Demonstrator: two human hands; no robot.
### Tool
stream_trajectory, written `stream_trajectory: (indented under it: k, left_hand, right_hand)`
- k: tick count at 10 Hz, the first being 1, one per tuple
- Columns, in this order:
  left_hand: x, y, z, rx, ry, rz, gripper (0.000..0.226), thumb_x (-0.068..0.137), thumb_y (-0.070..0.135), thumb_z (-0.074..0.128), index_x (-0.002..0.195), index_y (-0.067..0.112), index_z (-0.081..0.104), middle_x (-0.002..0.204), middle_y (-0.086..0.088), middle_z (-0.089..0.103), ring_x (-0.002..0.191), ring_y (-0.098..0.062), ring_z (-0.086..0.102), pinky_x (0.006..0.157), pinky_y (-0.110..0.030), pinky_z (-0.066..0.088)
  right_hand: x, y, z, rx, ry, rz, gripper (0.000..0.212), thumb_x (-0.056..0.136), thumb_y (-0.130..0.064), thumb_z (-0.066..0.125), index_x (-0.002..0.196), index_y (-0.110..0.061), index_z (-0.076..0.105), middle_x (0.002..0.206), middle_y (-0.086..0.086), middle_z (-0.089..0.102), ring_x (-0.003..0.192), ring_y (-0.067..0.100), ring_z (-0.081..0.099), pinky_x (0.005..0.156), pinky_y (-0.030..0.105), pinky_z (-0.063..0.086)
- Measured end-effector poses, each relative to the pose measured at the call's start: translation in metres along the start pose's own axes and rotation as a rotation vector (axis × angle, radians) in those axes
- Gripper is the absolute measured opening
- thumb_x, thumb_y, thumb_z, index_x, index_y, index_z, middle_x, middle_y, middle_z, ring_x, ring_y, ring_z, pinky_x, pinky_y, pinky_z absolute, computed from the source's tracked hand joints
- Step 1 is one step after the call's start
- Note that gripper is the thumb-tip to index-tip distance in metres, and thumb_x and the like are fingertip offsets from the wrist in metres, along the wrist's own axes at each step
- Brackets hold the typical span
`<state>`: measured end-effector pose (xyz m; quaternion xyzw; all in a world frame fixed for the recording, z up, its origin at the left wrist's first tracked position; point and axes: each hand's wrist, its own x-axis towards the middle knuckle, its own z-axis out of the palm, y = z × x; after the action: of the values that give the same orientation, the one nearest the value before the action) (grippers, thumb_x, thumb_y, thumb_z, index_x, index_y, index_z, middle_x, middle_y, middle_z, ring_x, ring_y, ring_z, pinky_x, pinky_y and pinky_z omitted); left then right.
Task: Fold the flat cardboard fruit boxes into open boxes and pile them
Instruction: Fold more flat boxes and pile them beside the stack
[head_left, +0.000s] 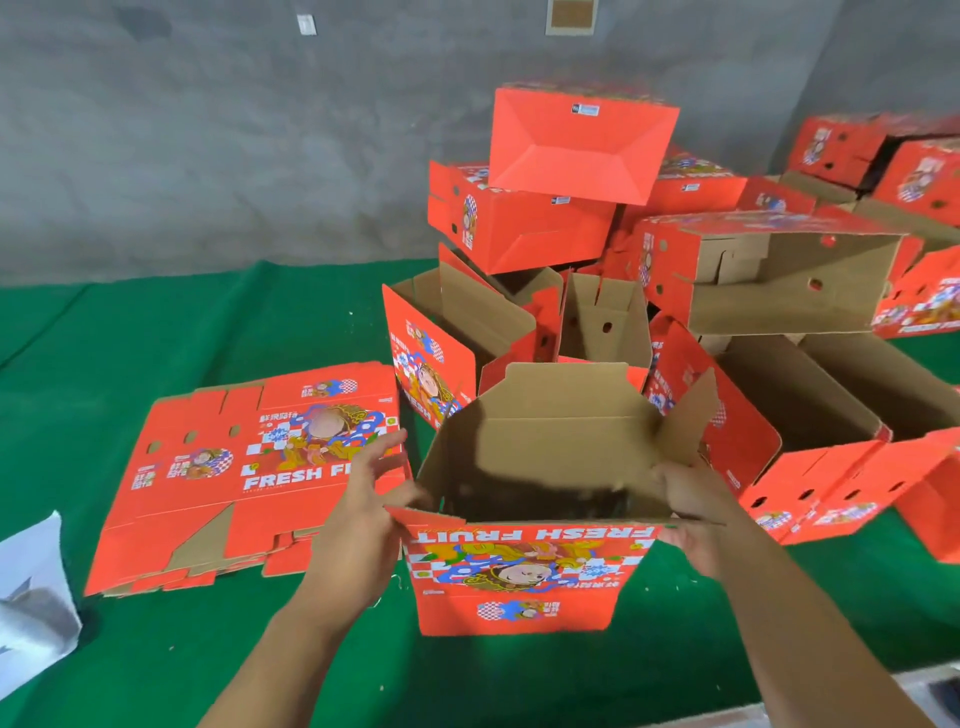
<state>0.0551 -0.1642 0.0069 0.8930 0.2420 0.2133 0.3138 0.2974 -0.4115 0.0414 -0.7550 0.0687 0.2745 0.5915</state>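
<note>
The person stands over the green-covered surface (156, 649) with a half-opened red printed cardboard fruit box (524, 566) right in front of them, its brown inside showing and its printed side facing them upside down. The right hand (691, 514) grips the box's right corner, fingers curled over the near wall's top edge, I'd say to hold the shape square. The left hand (358, 514) sits at the left corner with its fingers spread and mostly straight, seemingly pushing that side out rather than clutching it; whether the thumb pinches the edge I cannot tell. The far flap stands up and a side flap leans outward, so the box looks only partly formed.

Just to the left lies the stack of flat red cardboard blanks (249, 467), within easy reach for the next one. Behind, the heap of folded red boxes (597, 218) is piled loosely, some tipped on their sides.
</note>
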Motion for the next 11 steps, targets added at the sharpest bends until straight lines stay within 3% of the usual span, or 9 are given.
stream_trajectory:
  k: [1,2,3,4,6,7,9,10,11]
  left_hand:
    - [0.005,0.006,-0.013,0.041,-0.072,0.190,0.060,0.090,-0.009,0.055,0.140,0.023,0.060,0.157,-0.001,0.045,0.136,-0.006,0.050,0.108,-0.013,0.038]
    - [0.003,0.007,-0.021,-0.084,-0.168,0.095,0.055,0.096,0.015,0.054,0.136,0.053,0.054,0.150,0.024,0.049,0.131,0.014,0.046,0.104,-0.005,0.033]
    - [0.004,0.011,-0.013,-0.310,-0.067,-0.011,0.030,0.097,0.051,0.045,0.119,0.053,0.065,0.122,0.025,0.064,0.120,0.008,0.053,0.099,-0.017,0.038]
    - [0.008,0.014,-0.001,-0.256,0.079,-0.087,0.047,0.097,0.067,0.042,0.137,0.047,0.058,0.110,0.010,0.059,0.109,0.003,0.057,0.097,-0.028,0.046]
    - [0.019,0.025,0.018,-0.106,0.188,-0.173,0.050,0.102,0.040,0.058,0.151,0.036,0.049,0.106,0.007,0.049,0.099,-0.016,0.061,0.081,-0.033,0.049]
    - [0.018,0.032,0.020,0.077,0.237,-0.127,0.047,0.102,0.031,0.060,0.149,0.030,0.053,0.098,0.000,0.049,0.091,-0.024,0.057,0.070,-0.037,0.047]
    - [0.021,0.031,0.024,0.192,0.301,-0.069,0.049,0.097,0.033,0.067,0.144,0.018,0.060,0.090,-0.009,0.054,0.082,-0.036,0.056,0.069,-0.045,0.049]
    - [0.024,0.029,0.026,0.177,0.304,-0.043,0.061,0.091,0.043,0.072,0.144,0.016,0.059,0.086,-0.006,0.051,0.077,-0.035,0.055,0.065,-0.043,0.048]
    - [0.028,0.027,0.029,0.183,0.309,-0.020,0.058,0.091,0.039,0.076,0.144,0.021,0.058,0.090,-0.004,0.054,0.081,-0.032,0.055,0.069,-0.043,0.048]
  right_hand:
    - [-0.002,0.005,0.004,0.090,-0.036,-0.002,0.026,0.106,-0.013,0.049,0.130,-0.013,0.060,0.099,0.002,0.072,0.091,0.020,0.069,0.065,0.034,0.052]
    - [-0.004,0.005,-0.003,0.052,-0.093,-0.019,0.041,0.103,-0.003,0.051,0.145,-0.001,0.048,0.129,0.019,0.062,0.122,0.038,0.060,0.078,0.039,0.052]
    - [-0.002,0.006,-0.015,0.013,-0.121,-0.041,0.035,0.103,0.002,0.049,0.139,0.003,0.053,0.138,0.026,0.059,0.117,0.039,0.062,0.090,0.046,0.055]
    - [-0.015,0.000,-0.015,-0.110,-0.238,-0.131,0.022,0.106,-0.016,0.053,0.124,-0.014,0.065,0.114,0.008,0.076,0.101,0.022,0.074,0.073,0.030,0.063]
    - [-0.013,0.016,-0.001,-0.019,-0.071,-0.151,0.038,0.100,-0.038,0.056,0.121,-0.007,0.062,0.113,0.025,0.067,0.113,0.041,0.063,0.094,0.045,0.054]
    - [-0.006,0.034,0.007,0.059,0.003,-0.145,0.048,0.095,-0.059,0.052,0.127,-0.024,0.060,0.125,0.005,0.067,0.122,0.033,0.058,0.108,0.052,0.041]
    - [-0.003,0.046,0.014,0.028,0.048,-0.347,0.082,0.087,-0.088,0.026,0.156,-0.044,0.033,0.162,-0.011,0.037,0.150,0.017,0.033,0.119,0.042,0.025]
    - [-0.007,0.044,0.015,-0.216,0.072,-0.743,0.063,0.100,-0.060,0.036,0.159,-0.048,0.019,0.162,-0.036,0.017,0.153,-0.005,0.014,0.121,0.024,0.013]
    - [-0.002,0.052,0.013,-0.518,0.134,-0.942,0.061,0.108,-0.021,0.041,0.161,-0.041,0.019,0.164,-0.034,0.005,0.154,-0.004,0.003,0.119,0.017,0.008]
